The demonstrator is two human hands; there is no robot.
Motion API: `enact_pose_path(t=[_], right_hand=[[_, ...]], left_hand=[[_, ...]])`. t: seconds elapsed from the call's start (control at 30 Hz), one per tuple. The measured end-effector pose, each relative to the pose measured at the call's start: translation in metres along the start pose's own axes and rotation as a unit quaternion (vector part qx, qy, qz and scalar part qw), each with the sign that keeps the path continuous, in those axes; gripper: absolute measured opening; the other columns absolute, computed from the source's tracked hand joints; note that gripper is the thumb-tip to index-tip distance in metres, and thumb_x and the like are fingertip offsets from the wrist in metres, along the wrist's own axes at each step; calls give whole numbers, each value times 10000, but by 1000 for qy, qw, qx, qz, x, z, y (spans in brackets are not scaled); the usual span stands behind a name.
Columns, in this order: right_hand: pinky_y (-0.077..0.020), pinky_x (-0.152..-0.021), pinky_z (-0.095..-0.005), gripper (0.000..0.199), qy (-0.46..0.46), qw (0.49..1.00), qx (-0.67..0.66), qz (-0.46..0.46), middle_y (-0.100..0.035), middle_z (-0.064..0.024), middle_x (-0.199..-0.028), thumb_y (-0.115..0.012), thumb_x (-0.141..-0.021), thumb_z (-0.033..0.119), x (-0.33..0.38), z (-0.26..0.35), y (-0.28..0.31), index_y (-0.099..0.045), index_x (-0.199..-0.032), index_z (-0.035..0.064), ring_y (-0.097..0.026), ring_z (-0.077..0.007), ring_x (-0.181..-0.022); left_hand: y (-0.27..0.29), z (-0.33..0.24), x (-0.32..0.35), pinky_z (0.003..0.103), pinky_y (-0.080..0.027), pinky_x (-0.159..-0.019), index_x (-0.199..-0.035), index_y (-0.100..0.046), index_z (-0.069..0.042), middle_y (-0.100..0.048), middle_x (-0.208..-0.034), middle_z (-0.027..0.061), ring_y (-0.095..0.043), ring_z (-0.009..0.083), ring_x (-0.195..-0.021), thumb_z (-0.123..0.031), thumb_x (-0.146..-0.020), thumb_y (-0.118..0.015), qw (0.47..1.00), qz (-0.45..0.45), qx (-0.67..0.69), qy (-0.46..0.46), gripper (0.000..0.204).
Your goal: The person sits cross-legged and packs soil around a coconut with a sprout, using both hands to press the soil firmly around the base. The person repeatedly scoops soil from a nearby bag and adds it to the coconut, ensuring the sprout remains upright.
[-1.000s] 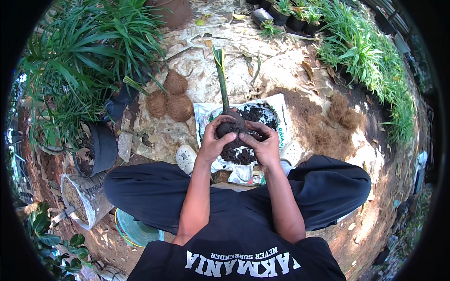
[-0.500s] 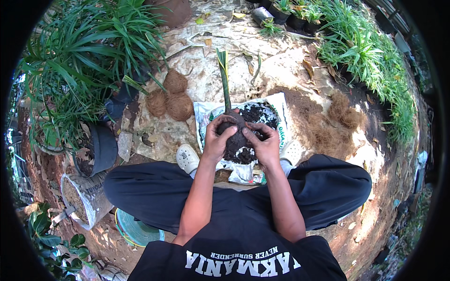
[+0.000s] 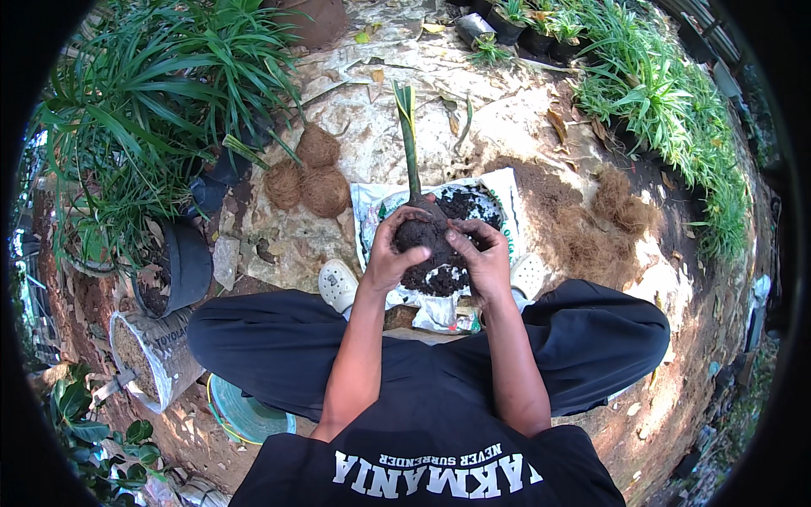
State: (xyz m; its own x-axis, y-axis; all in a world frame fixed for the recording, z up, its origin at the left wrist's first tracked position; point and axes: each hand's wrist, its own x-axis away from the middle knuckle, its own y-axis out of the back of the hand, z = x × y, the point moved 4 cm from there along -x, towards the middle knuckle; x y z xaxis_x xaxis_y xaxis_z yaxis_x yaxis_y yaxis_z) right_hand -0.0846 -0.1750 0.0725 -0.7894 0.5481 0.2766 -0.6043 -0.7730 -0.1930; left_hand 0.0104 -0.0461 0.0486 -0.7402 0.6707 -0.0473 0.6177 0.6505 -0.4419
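Observation:
Between my hands is a ball of dark, wet soil (image 3: pixel 420 237) around the base of a green plant cutting (image 3: pixel 410 148), which stands up and leans slightly left. My left hand (image 3: pixel 394 258) cups the ball's left side, its thumb on the near face. My right hand (image 3: pixel 484 260) presses the right side with thumb and fingers bent. Both hands are smeared with soil. Below them lies a flattened white sack (image 3: pixel 504 190) with loose dark soil (image 3: pixel 460 203) on it. The ball's underside is hidden.
Three brown coconut-fibre balls (image 3: pixel 324 192) sit left of the sack. Loose fibre (image 3: pixel 621 207) lies to the right. Leafy plants (image 3: pixel 160 93) and a black pot (image 3: pixel 187 266) stand left, grassy plants (image 3: pixel 650 101) right. A tipped sack (image 3: pixel 156 359) and green bucket (image 3: pixel 245 410) are beside my left leg.
The soil ball and cutting have shifted slightly right. My left thumb has slid down the near face of the ball, and my right hand has moved a little right.

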Motion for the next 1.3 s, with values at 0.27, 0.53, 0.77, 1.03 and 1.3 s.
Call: enact_pose_path(t=[0.27,0.53,0.77,1.03,1.3], right_hand=[[-493,-704,-243,162,25,999,3,-26,-688,-42,-870,-810,-777,33,-1,-1,2,-663,-841,14,-596,-84,-755],[-482,-680,-244,150,17,999,24,-16,-677,-39,-873,-802,-796,61,-6,-6,0,-666,-846,22,-590,-86,-774],[-506,-811,-273,435,51,991,112,52,-691,-73,-985,-883,-669,84,1,10,-7,-661,-1029,-17,-612,-110,-871],[-513,-770,-275,398,27,995,68,67,-690,-55,-950,-881,-668,84,-2,11,-9,-657,-984,-8,-613,-111,-839],[-514,-779,-266,334,44,993,104,43,-695,-57,-945,-859,-708,71,-1,7,-9,-677,-977,-6,-620,-109,-853]], left_hand=[[-2,-1,0,352,-399,-1051,-1065,-613,-7,-567,-1326,193,-530,226,-1233,-198,-702,-801,999,21,-49,2,452],[3,-1,-1,339,-415,-1027,-1072,-618,19,-572,-1315,191,-557,209,-1181,-132,-734,-700,996,19,-84,-9,380],[8,4,1,359,-463,-1017,-1196,-554,32,-519,-1380,192,-565,229,-1191,-107,-748,-687,998,-26,61,17,487],[2,1,0,371,-481,-1003,-1126,-576,18,-530,-1368,206,-583,238,-1162,-62,-750,-693,989,-47,136,23,402],[4,8,-2,364,-494,-983,-1047,-598,-1,-550,-1344,217,-597,237,-1140,-10,-737,-650,994,-74,73,17,314]])
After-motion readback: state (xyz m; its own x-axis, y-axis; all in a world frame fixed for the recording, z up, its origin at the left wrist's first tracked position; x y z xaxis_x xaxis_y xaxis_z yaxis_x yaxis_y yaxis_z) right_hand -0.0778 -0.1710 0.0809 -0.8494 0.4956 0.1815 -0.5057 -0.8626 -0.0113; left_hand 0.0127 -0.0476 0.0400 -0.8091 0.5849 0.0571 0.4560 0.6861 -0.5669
